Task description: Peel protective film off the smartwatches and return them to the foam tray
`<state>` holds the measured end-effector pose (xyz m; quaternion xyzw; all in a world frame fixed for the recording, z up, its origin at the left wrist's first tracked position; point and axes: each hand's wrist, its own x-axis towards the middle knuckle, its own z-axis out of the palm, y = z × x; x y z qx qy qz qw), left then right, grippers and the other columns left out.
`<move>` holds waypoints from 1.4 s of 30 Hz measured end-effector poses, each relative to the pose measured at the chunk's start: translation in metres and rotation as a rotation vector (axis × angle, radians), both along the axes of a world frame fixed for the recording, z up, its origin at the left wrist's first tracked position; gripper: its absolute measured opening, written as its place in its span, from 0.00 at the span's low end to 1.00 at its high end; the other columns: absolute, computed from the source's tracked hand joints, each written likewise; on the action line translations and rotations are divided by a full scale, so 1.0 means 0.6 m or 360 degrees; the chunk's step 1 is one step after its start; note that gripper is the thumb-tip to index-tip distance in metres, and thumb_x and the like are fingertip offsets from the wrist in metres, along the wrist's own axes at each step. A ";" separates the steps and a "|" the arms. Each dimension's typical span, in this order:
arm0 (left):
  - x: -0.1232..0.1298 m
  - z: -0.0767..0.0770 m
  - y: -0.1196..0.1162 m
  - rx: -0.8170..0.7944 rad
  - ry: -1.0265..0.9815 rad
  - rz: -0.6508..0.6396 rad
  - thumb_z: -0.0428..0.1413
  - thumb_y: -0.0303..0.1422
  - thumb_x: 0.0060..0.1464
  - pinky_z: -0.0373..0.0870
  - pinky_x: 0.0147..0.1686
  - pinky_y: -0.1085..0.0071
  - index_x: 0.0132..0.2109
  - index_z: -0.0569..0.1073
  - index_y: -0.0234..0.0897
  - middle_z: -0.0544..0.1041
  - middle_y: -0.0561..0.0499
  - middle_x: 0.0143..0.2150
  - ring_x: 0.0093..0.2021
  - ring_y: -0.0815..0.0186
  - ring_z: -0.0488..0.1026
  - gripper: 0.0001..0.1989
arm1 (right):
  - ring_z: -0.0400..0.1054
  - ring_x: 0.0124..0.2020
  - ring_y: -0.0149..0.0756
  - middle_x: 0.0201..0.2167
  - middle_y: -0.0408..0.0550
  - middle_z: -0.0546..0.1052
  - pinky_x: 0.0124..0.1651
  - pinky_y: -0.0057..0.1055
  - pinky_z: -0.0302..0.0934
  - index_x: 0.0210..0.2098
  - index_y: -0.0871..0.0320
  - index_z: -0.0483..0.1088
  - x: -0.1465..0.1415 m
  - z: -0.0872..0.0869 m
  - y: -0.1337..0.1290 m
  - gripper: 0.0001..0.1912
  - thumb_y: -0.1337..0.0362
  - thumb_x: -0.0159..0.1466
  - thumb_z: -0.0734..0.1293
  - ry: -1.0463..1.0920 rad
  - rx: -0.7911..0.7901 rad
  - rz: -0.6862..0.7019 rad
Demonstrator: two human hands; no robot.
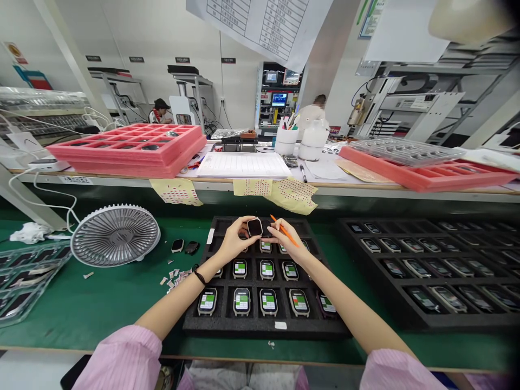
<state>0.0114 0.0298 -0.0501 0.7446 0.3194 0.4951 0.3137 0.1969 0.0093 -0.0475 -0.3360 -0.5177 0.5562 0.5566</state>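
Observation:
Between the fingers of my left hand (pixel 235 241) is a watch case (pixel 254 227) with a dark screen and a light frame. My right hand (pixel 287 238) is closed beside it, holding an orange pen-like tool (pixel 284 230); its fingertips also touch a dark piece (pixel 266 228) next to the watch. Both hands are above the back part of a black foam tray (pixel 227 325). Watches with lit green and white screens sit in the tray's compartments, such as one watch (pixel 268 301) in the front row. Another watch (pixel 299 302) shows some red.
Left of the tray are a round fan (pixel 116 235), two loose watch pieces (pixel 177 246) and small paper bits (pixel 174 280). A second black tray (pixel 406 319) with watches stands right. Pink foam trays (pixel 134 160) and a paper sheet (pixel 244 164) lie on the shelf. Two people sit farther back.

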 end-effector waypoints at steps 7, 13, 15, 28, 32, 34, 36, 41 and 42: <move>0.000 -0.003 0.004 -0.0097 -0.0067 0.0011 0.62 0.34 0.47 0.70 0.32 0.72 0.50 0.68 0.35 0.76 0.44 0.45 0.35 0.67 0.73 0.23 | 0.62 0.32 0.28 0.31 0.40 0.59 0.40 0.42 0.76 0.26 0.55 0.56 0.004 -0.006 0.004 0.21 0.54 0.53 0.73 -0.0023 0.0033 -0.0049; 0.001 -0.012 0.012 -0.0161 -0.0086 -0.0006 0.63 0.34 0.47 0.71 0.33 0.72 0.51 0.68 0.36 0.76 0.43 0.47 0.38 0.65 0.74 0.24 | 0.64 0.31 0.31 0.30 0.40 0.60 0.36 0.40 0.75 0.26 0.54 0.54 0.003 -0.005 0.007 0.23 0.50 0.52 0.72 -0.0100 0.0083 -0.0126; -0.002 -0.018 0.023 -0.0253 -0.0137 -0.0004 0.63 0.34 0.46 0.71 0.33 0.72 0.51 0.67 0.36 0.76 0.43 0.47 0.40 0.64 0.75 0.25 | 0.64 0.28 0.30 0.29 0.40 0.59 0.32 0.37 0.74 0.25 0.54 0.53 0.010 -0.011 0.017 0.24 0.48 0.53 0.71 -0.0177 0.0149 -0.0252; -0.075 -0.019 0.084 -0.0112 0.0919 0.0924 0.41 0.29 0.63 0.65 0.46 0.59 0.47 0.70 0.38 0.78 0.45 0.45 0.47 0.56 0.74 0.15 | 0.51 0.19 0.30 0.15 0.38 0.58 0.26 0.28 0.48 0.19 0.53 0.49 0.055 -0.060 0.080 0.19 0.56 0.58 0.63 -0.1492 0.0331 -0.0950; -0.074 -0.030 0.085 -0.0155 0.1084 0.0948 0.42 0.26 0.61 0.63 0.44 0.54 0.42 0.73 0.35 0.77 0.41 0.40 0.46 0.50 0.71 0.14 | 0.55 0.21 0.33 0.18 0.40 0.62 0.27 0.29 0.47 0.21 0.53 0.50 0.052 -0.058 0.074 0.14 0.63 0.57 0.62 -0.1672 0.0309 -0.0931; -0.072 -0.029 0.080 -0.0126 0.1132 0.1008 0.43 0.25 0.60 0.62 0.44 0.54 0.42 0.73 0.35 0.75 0.38 0.43 0.49 0.48 0.68 0.14 | 0.58 0.24 0.35 0.21 0.42 0.64 0.27 0.29 0.47 0.23 0.53 0.51 0.049 -0.051 0.067 0.13 0.64 0.57 0.62 -0.1741 0.0330 -0.0949; -0.068 -0.023 0.070 -0.0077 0.1148 0.1064 0.45 0.26 0.59 0.61 0.44 0.55 0.43 0.73 0.35 0.73 0.37 0.47 0.51 0.48 0.66 0.12 | 0.61 0.29 0.37 0.25 0.45 0.66 0.29 0.28 0.48 0.24 0.53 0.52 0.042 -0.042 0.055 0.11 0.64 0.58 0.61 -0.1786 0.0386 -0.0965; -0.043 -0.008 0.033 0.0247 0.1295 0.0869 0.46 0.35 0.62 0.58 0.44 0.57 0.36 0.74 0.35 0.75 0.40 0.39 0.44 0.52 0.69 0.14 | 0.63 0.26 0.35 0.26 0.44 0.69 0.28 0.28 0.50 0.27 0.54 0.56 0.005 -0.023 0.022 0.10 0.61 0.64 0.59 -0.2057 0.0446 -0.0711; -0.037 -0.007 0.026 0.0317 0.1361 0.0817 0.46 0.36 0.62 0.58 0.43 0.57 0.34 0.74 0.34 0.75 0.39 0.36 0.41 0.52 0.69 0.16 | 0.64 0.25 0.35 0.25 0.44 0.70 0.28 0.28 0.50 0.28 0.54 0.57 -0.002 -0.021 0.017 0.09 0.62 0.64 0.59 -0.2112 0.0443 -0.0655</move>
